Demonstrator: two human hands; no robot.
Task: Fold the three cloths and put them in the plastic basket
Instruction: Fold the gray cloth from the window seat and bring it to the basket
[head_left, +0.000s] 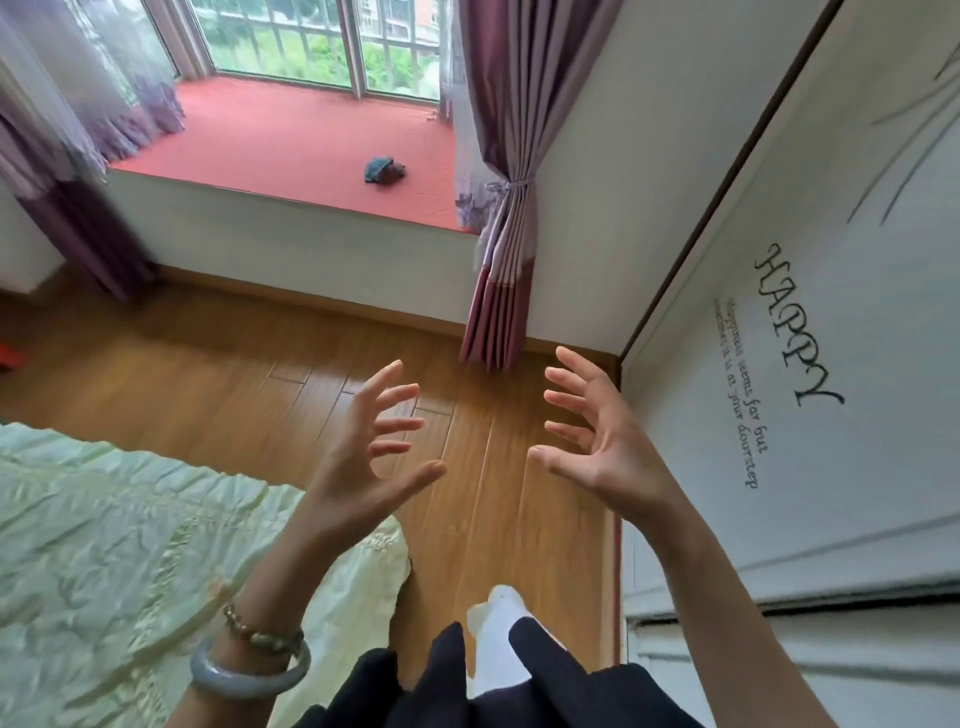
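Observation:
My left hand (371, 452) and my right hand (597, 441) are raised in front of me over the wooden floor, palms facing each other, fingers spread, holding nothing. The left wrist wears a grey bangle and a bead bracelet. No cloth for folding and no plastic basket shows in the head view. A pale green quilted bed cover (130, 545) lies at the lower left, beside my left forearm.
A white wardrobe door (805, 364) with "HAPPY" lettering stands close on the right. Ahead is a red-topped window seat (291, 140) with a small dark object (383, 170) on it. Purple curtains (504, 218) hang at both sides. Wooden floor (234, 374) lies between.

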